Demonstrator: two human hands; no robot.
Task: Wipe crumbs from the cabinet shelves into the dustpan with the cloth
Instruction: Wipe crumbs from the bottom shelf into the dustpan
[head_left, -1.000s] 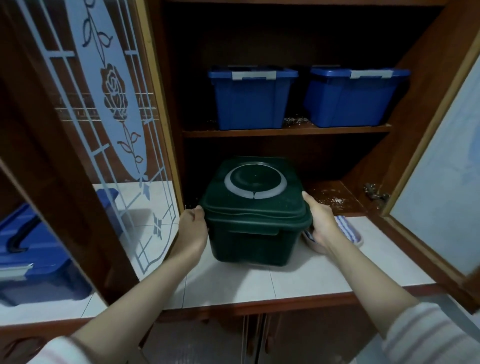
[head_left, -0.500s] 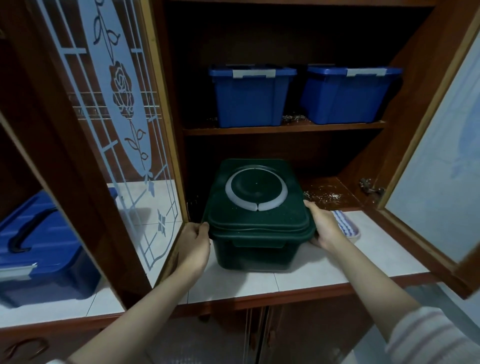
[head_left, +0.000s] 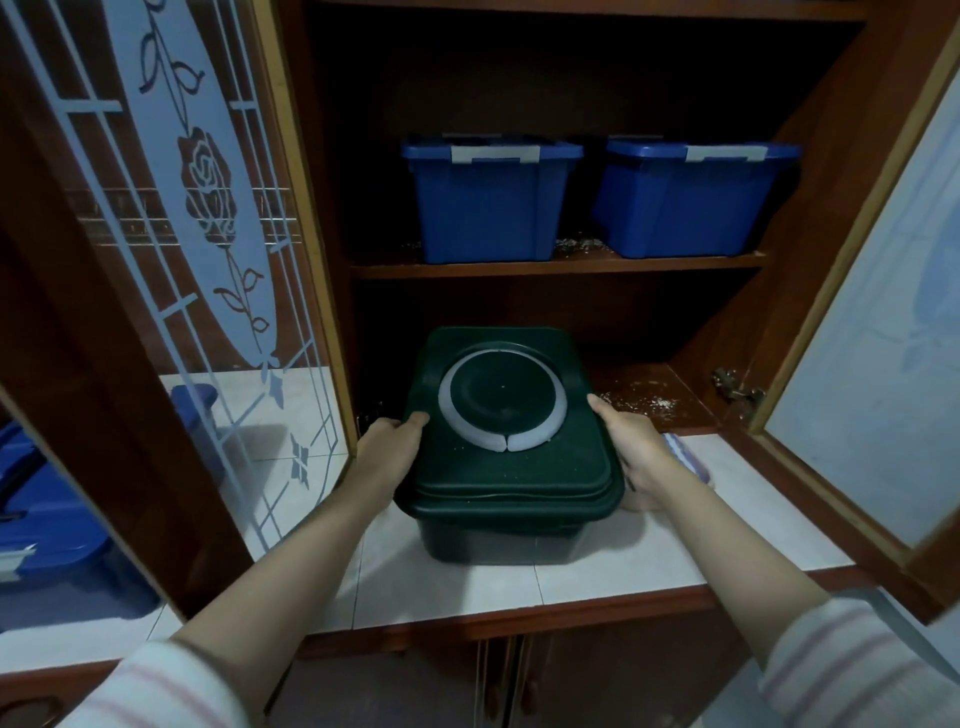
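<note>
Left hand (head_left: 387, 457): gripping the left rim of the green box (head_left: 511, 452), thumb on the lid.
Right hand (head_left: 636, 449): clamping the right rim likewise; I am taking both sides so the box is staying level.
Green box: straddling the lower shelf (head_left: 670, 384) and the tiled counter (head_left: 597, 577). My judgement is that I am clearing it off to bare the shelf.
Crumbs (head_left: 644, 397): lying on the lower shelf, just right of the box. More are lying above it, between the left blue bin (head_left: 488, 208) and the right blue bin (head_left: 685, 202).
Cloth (head_left: 685, 457): striped, lying right of the box behind my right hand, untouched.
Dustpan (head_left: 641, 503): probably the pale rim under the cloth, but it is mostly hidden.
Wiping: not yet begun.
</note>
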